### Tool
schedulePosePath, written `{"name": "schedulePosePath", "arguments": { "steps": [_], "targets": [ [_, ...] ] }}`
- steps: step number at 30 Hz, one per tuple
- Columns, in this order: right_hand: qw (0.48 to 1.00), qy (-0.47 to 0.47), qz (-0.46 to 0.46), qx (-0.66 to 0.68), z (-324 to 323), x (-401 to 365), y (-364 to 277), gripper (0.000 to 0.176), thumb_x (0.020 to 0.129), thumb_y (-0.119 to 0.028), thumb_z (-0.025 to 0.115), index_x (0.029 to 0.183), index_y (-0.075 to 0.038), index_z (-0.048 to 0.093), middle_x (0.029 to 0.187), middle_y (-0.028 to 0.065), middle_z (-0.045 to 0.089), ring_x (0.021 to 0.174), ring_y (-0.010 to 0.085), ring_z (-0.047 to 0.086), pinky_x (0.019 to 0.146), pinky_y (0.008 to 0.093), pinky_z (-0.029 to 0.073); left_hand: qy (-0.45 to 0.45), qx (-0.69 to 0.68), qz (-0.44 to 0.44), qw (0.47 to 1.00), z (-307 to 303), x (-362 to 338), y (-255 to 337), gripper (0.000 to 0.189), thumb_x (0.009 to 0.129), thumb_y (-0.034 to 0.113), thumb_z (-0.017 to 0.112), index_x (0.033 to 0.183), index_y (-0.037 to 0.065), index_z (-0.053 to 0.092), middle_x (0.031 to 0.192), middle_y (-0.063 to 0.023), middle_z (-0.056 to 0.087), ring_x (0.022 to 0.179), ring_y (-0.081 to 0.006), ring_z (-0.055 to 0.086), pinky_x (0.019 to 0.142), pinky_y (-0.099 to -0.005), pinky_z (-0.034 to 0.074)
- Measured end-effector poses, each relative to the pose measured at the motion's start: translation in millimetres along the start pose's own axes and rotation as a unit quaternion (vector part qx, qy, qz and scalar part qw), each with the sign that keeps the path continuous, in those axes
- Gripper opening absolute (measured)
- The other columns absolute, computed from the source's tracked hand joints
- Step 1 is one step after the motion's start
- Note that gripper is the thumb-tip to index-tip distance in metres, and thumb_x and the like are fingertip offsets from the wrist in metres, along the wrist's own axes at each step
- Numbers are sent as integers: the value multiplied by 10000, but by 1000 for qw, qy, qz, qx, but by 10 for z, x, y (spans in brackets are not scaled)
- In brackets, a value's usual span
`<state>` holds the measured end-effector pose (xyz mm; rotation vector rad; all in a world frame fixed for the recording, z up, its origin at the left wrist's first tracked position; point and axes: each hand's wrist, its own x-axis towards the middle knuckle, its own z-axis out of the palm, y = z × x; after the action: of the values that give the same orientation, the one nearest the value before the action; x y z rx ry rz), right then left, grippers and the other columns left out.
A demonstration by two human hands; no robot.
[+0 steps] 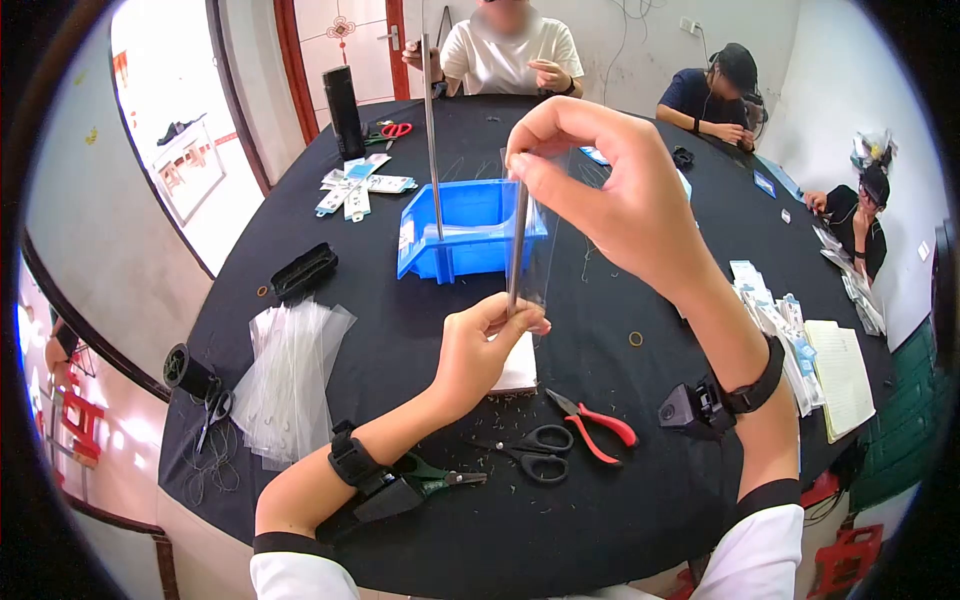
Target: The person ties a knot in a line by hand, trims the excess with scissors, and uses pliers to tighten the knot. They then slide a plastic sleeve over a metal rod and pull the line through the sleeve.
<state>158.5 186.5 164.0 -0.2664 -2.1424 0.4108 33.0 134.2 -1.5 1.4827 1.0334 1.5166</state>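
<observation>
My left hand [472,358] is closed around the lower end of a clear plastic sleeve [540,262] and a thin grey metal rod [519,235], which lies along it. At the sleeve's top, my right hand [625,205] pinches thumb against fingertips. The sleeve and rod stand nearly upright between both hands, in front of a blue plastic bin [470,262]. Below my left hand lies a small white block [517,368], partly hidden. Nearer me are black-handled scissors [540,452], red-handled pliers [603,428] and green-handled scissors [435,478].
A tall metal rod [432,140] rises at the bin. Clear sleeves [290,375], a thread spool [188,368] and small scissors [213,415] lie left. Labelled packets [768,310] and a notebook [842,375] are right. Several people sit around the black-covered table [640,510].
</observation>
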Motion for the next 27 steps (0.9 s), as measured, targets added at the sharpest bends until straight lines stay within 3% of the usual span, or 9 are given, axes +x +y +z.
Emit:
{"name": "schedulePosePath", "arguments": {
  "steps": [9, 12, 15, 21, 24, 27],
  "targets": [
    [997, -56, -36, -33, -103, 84, 4, 72, 803, -57, 596, 816, 13, 593, 782, 38, 604, 769, 99, 569, 770, 250, 443, -11, 2, 0, 1000, -12, 6, 0, 152, 881, 92, 573, 916, -52, 609, 820, -104, 670, 816, -147, 651, 765, -267, 496],
    [999, -32, -24, -31, -111, 58, -14, 70, 806, -59, 602, 822, 9, 597, 788, 38, 604, 780, 98, 573, 800, 254, 446, -21, 8, -13, 1000, -18, 6, 38, 122, 889, 71, 560, 907, -42, 601, 855, -106, 661, 838, -165, 640, 799, -292, 498],
    [998, -10, -52, -21, -101, 73, 33, 132, 761, -102, 620, 794, 24, 597, 726, 114, 627, 710, 180, 622, 724, 285, 479, -25, 10, -13, 1000, -22, 5, 50, 121, 889, 74, 561, 912, -38, 600, 860, -107, 662, 843, -164, 638, 806, -294, 495],
    [996, -40, -64, -53, -101, 124, 18, 175, 764, -144, 648, 793, 21, 598, 711, 105, 620, 726, 172, 620, 709, 280, 472, -33, 6, -17, 999, -32, 12, 44, 114, 888, 64, 557, 914, -38, 600, 872, -111, 663, 857, -166, 638, 808, -295, 493],
    [994, -87, -9, -66, -180, 104, -89, 103, 807, -75, 622, 847, 15, 594, 804, 40, 606, 788, 103, 567, 796, 258, 444, -32, -1, -18, 999, -34, 8, 48, 127, 886, 72, 560, 918, -43, 602, 862, -105, 664, 853, -156, 639, 799, -284, 492],
    [998, -52, -32, -30, -197, 50, -11, 106, 815, -79, 619, 848, 20, 597, 807, 39, 608, 788, 105, 564, 772, 257, 442, -27, -12, -13, 999, -28, 7, 18, 156, 883, 93, 568, 923, -53, 606, 833, -92, 665, 838, -134, 639, 787, -265, 489]
  ]
}}
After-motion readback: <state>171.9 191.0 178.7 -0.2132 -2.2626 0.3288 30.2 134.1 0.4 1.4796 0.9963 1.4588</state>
